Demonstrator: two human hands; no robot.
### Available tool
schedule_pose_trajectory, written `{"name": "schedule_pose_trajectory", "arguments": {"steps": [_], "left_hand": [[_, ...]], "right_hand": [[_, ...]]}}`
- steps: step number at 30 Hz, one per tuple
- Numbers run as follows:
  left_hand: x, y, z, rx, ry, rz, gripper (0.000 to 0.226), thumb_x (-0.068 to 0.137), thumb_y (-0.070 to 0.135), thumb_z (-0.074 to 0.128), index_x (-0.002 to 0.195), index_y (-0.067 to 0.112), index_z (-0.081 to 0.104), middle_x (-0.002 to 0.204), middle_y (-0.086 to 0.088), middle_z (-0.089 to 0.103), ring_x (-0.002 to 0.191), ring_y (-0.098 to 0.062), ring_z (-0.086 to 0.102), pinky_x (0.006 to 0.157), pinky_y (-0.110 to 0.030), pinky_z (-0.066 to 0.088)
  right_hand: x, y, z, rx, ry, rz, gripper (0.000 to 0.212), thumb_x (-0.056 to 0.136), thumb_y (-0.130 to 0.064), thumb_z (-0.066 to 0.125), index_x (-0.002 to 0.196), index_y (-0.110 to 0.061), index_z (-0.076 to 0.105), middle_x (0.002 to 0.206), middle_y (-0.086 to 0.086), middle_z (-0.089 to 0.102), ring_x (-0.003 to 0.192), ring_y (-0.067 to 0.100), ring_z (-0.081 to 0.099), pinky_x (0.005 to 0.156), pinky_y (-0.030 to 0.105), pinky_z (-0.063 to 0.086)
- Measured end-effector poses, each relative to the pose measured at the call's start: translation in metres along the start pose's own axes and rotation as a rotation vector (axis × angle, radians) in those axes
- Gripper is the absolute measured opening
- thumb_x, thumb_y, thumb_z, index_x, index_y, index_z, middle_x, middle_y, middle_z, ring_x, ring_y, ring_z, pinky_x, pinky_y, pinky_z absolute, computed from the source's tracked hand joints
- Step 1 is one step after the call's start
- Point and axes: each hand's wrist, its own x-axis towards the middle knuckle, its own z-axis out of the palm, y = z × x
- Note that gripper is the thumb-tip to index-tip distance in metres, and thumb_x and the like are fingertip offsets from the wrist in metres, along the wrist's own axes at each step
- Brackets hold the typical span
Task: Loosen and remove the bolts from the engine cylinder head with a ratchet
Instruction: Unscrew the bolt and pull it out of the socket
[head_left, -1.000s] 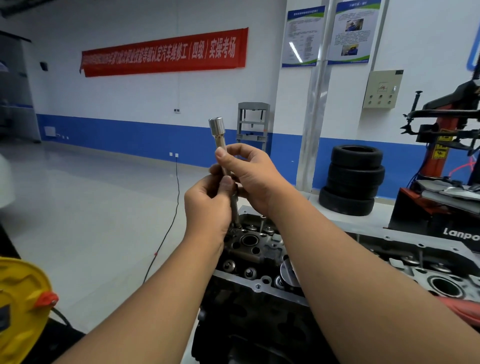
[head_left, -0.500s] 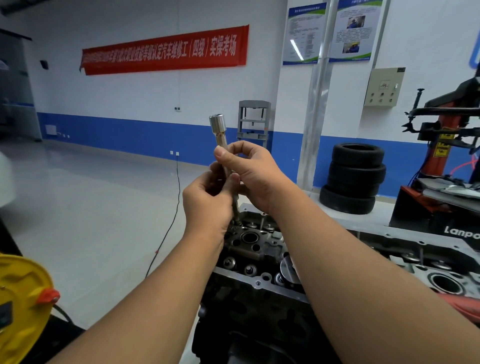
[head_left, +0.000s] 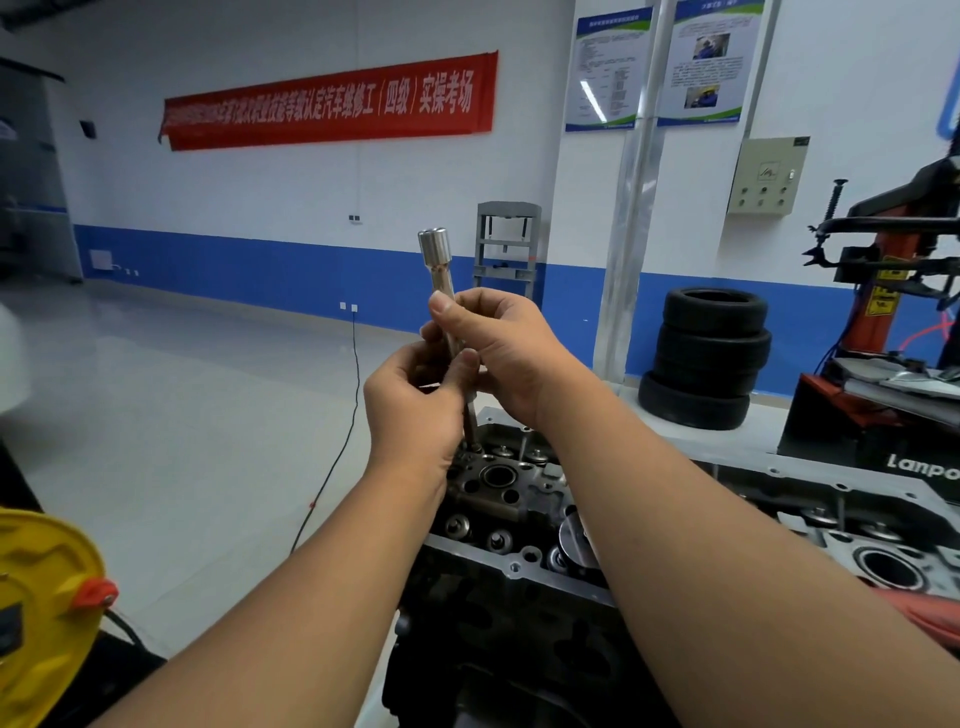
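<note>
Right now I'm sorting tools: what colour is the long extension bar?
Shiny silver metal extension bar, head view.

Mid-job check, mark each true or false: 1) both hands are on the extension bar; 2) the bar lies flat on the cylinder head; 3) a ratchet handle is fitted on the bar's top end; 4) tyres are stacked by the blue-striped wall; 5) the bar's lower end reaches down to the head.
1) True: the left hand and right hand both grip the extension bar.
2) False: it stands nearly upright over the cylinder head.
3) False: its top end is bare, no ratchet shows.
4) True: the tyres are stacked there.
5) True: its tip meets the head's near corner.
</note>
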Motion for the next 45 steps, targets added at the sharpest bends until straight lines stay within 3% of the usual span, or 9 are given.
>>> {"name": "schedule_pose_trajectory", "arguments": {"steps": [4, 7, 14, 18, 23, 29, 33, 38, 45], "left_hand": [[-0.001, 0.002, 0.001, -0.056, -0.030, -0.030, 0.019, 0.102, 0.029, 0.066, 0.087, 0.027, 0.077, 0.082, 0.007, 0.078, 0.078, -0.008, 0.074, 0.066, -0.020, 0.056], [-0.001, 0.000, 0.003, -0.057, -0.085, -0.088, 0.036, 0.110, 0.017, 0.047, 0.094, 0.028, 0.077, 0.089, 0.004, 0.079, 0.092, -0.014, 0.076, 0.087, -0.038, 0.061], [0.002, -0.003, 0.000, 0.042, -0.001, 0.013, 0.016, 0.095, 0.019, 0.076, 0.090, 0.033, 0.071, 0.082, 0.021, 0.075, 0.078, 0.000, 0.073, 0.060, -0.011, 0.053], [0.002, -0.002, 0.000, -0.008, -0.011, -0.009, 0.010, 0.098, 0.024, 0.072, 0.090, 0.029, 0.075, 0.084, 0.010, 0.078, 0.078, -0.004, 0.074, 0.061, -0.014, 0.053], [-0.001, -0.002, 0.003, -0.003, -0.095, -0.037, 0.038, 0.107, 0.008, 0.049, 0.094, 0.032, 0.076, 0.096, 0.004, 0.080, 0.098, -0.017, 0.076, 0.089, -0.035, 0.060], [0.001, -0.004, 0.000, 0.078, 0.006, 0.013, 0.022, 0.091, 0.015, 0.080, 0.095, 0.033, 0.070, 0.086, 0.018, 0.076, 0.086, -0.008, 0.075, 0.079, -0.027, 0.061], [0.002, -0.005, 0.000, 0.082, -0.022, 0.025, 0.019, 0.092, 0.017, 0.079, 0.094, 0.035, 0.072, 0.088, 0.015, 0.078, 0.087, -0.007, 0.076, 0.081, -0.030, 0.060], [-0.002, -0.001, 0.003, 0.069, -0.113, 0.003, 0.060, 0.105, 0.006, 0.054, 0.085, 0.059, 0.073, 0.092, 0.020, 0.078, 0.090, -0.003, 0.074, 0.084, -0.029, 0.061], [0.002, -0.008, -0.002, 0.066, 0.005, 0.022, 0.027, 0.086, 0.017, 0.085, 0.097, 0.035, 0.069, 0.088, 0.018, 0.076, 0.083, -0.004, 0.076, 0.070, -0.021, 0.059]], "right_hand": [[0.001, 0.000, 0.002, -0.044, 0.010, -0.029, 0.020, 0.098, -0.033, 0.070, 0.094, -0.014, 0.073, 0.093, 0.003, 0.076, 0.076, 0.016, 0.069, 0.064, 0.036, 0.058], [0.002, 0.000, 0.003, -0.079, 0.036, -0.009, 0.031, 0.104, -0.039, 0.060, 0.095, -0.014, 0.075, 0.091, -0.001, 0.076, 0.068, 0.007, 0.068, 0.054, 0.025, 0.050], [0.002, 0.001, 0.002, -0.021, 0.004, 0.003, 0.020, 0.097, -0.032, 0.072, 0.097, -0.012, 0.070, 0.092, 0.005, 0.077, 0.084, 0.022, 0.073, 0.089, 0.061, 0.059], [0.002, 0.002, 0.002, -0.052, 0.003, -0.024, 0.019, 0.099, -0.032, 0.069, 0.094, -0.014, 0.070, 0.094, 0.003, 0.077, 0.081, 0.020, 0.070, 0.075, 0.047, 0.060], [0.004, 0.001, 0.003, -0.043, 0.045, 0.003, 0.030, 0.105, -0.037, 0.059, 0.097, -0.012, 0.075, 0.095, 0.005, 0.077, 0.077, 0.012, 0.070, 0.059, 0.027, 0.054], [0.003, 0.003, 0.002, 0.001, -0.003, -0.012, 0.016, 0.096, -0.025, 0.073, 0.096, -0.009, 0.071, 0.099, 0.011, 0.078, 0.090, 0.025, 0.075, 0.089, 0.056, 0.061], [0.004, 0.004, 0.001, 0.007, 0.040, -0.024, 0.016, 0.095, -0.024, 0.075, 0.097, -0.009, 0.069, 0.100, 0.011, 0.079, 0.089, 0.022, 0.075, 0.089, 0.052, 0.062], [0.006, 0.004, 0.001, -0.065, 0.055, -0.010, 0.021, 0.100, -0.033, 0.067, 0.099, -0.013, 0.073, 0.102, 0.006, 0.079, 0.081, 0.013, 0.071, 0.070, 0.037, 0.057], [0.006, 0.005, 0.000, 0.018, 0.055, -0.007, 0.020, 0.095, -0.027, 0.075, 0.101, -0.009, 0.068, 0.097, 0.010, 0.079, 0.086, 0.024, 0.076, 0.082, 0.052, 0.064]]}}
